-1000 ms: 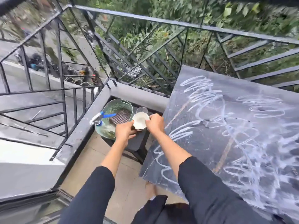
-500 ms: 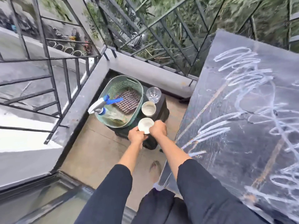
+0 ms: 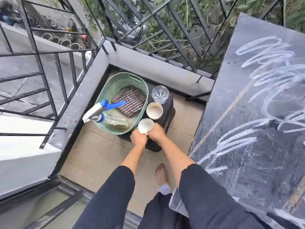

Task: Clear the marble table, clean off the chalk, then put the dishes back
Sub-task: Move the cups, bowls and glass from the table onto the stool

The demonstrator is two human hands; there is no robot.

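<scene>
Reaching fwd & down w/ both arms, L hand (image 3: 138,139) & R hand (image 3: 157,134) side by side, knuckles up, fingers curled round near edge of white cup (image 3: 145,125). Holding it at front of black stool (image 3: 167,113), just beside green basket (image 3: 115,87), near 2nd cup (image 3: 154,110). Chalked marble table (image 3: 257,146) at R.

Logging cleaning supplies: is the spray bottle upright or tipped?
Tipped: the bottle lies slanted in the basket, its blue-and-white head sticking out over the rim.

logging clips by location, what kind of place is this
Most likely a small upper-floor balcony: a black metal railing runs round a tiled floor, greenery lies below beyond it, and a chalk-scribbled marble table stands at the right.
</scene>
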